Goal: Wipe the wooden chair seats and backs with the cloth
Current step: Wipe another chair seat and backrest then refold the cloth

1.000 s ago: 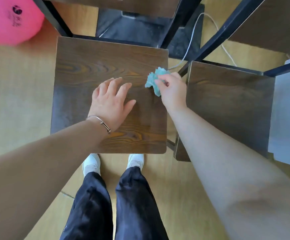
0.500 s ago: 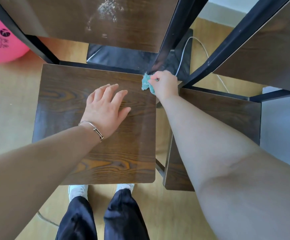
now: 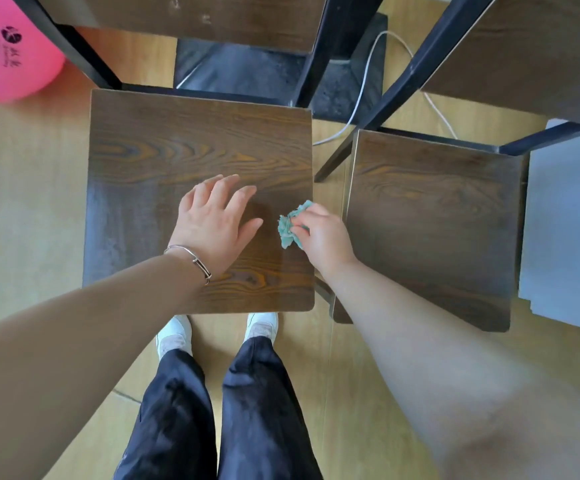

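We see bright, even light with faint, soft shadows. A pale sheen lies on the left chair seat (image 3: 119, 216). Wide-angle bending curves the frame edges, and the right forearm (image 3: 454, 375), close to the lens, looks soft.

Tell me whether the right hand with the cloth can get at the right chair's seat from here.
Probably yes. The right hand grips the cloth at the edge of the left seat; the right seat lies just across a narrow gap, with nothing between them.

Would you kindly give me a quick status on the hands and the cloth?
Left hand flat on the chair seat, holding nothing. Right hand grips the teal cloth near that seat's right edge. Left hand may block the wipe.
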The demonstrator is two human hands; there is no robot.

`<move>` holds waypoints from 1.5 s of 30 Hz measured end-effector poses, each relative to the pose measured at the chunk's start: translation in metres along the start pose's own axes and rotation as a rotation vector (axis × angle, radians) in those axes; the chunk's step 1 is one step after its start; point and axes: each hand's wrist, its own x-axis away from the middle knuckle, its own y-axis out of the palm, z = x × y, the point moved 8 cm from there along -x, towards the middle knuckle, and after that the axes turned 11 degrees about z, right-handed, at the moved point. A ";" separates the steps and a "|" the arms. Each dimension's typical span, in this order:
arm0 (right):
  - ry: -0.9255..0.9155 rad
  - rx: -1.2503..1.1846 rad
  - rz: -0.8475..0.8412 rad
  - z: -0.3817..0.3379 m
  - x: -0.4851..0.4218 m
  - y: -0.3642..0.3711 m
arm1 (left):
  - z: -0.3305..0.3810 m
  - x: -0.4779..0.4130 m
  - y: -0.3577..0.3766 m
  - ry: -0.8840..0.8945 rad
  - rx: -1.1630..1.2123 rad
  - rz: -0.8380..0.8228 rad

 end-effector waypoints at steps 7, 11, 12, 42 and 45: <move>-0.030 -0.057 -0.036 -0.008 0.073 0.022 | 0.008 0.039 0.003 0.030 -0.015 -0.023; -0.036 -0.044 -0.067 -0.010 0.113 0.038 | 0.012 0.057 0.009 0.041 -0.012 -0.059; -0.040 -0.043 -0.072 -0.012 0.121 0.040 | 0.013 0.060 0.010 0.043 -0.007 -0.063; 0.335 -0.156 0.389 0.023 -0.179 -0.047 | 0.013 -0.101 -0.012 -0.035 0.007 0.089; 0.311 -0.140 0.345 0.022 -0.178 -0.043 | 0.010 -0.103 -0.008 -0.030 -0.005 0.078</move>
